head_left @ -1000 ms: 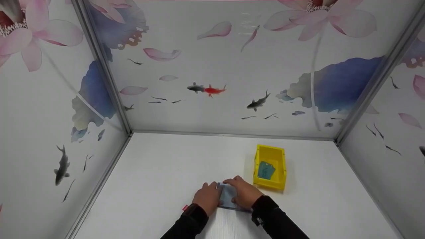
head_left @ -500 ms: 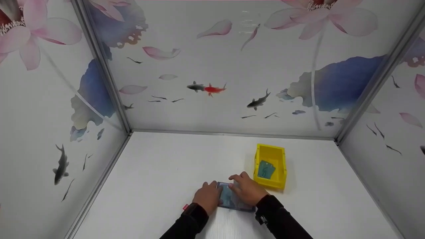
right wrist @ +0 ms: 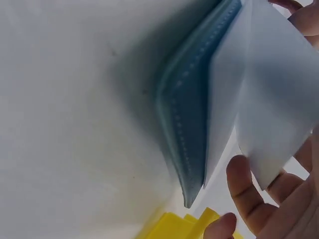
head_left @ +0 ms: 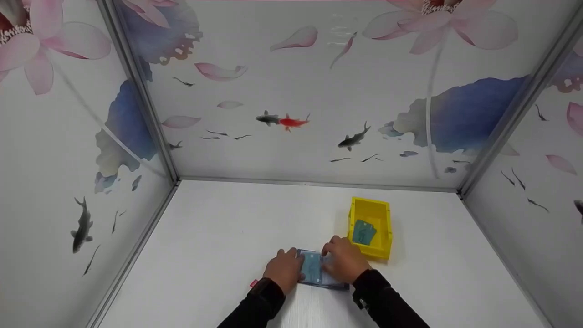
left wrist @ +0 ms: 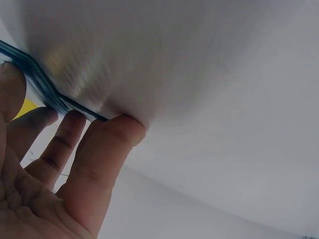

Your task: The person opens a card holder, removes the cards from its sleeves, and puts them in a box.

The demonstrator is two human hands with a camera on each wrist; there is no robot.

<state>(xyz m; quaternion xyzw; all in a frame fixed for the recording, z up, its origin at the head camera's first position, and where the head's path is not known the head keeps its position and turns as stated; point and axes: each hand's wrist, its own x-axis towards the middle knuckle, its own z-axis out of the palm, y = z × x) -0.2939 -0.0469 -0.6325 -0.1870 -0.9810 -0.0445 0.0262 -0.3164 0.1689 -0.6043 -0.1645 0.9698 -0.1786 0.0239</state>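
A small blue card holder point(head_left: 324, 286) lies opened out on the white table between both hands, a teal panel showing on its left side. Fingers and thumb of the left hand point(head_left: 283, 271) grip its left edge. Up close in the left wrist view, the left hand's fingertips meet the dark blue rim point(left wrist: 42, 82). On the other side, the right hand point(head_left: 347, 260) has its fingers curled on a clear plastic sleeve point(right wrist: 279, 84). The right wrist view shows that leaf lifted away from the stitched blue cover point(right wrist: 187, 114), with fingers behind it.
Just beyond the right hand stands a yellow bin point(head_left: 389, 228) with several teal cards point(head_left: 364, 233) inside. White panels point(head_left: 273, 159) printed with lotus flowers and fish enclose the table point(head_left: 227, 223) at the back and both sides.
The right hand has drawn back to the right across the card holder, with its fingers now more curled. More of the teal left side shows. The left hand has stayed at its edge.
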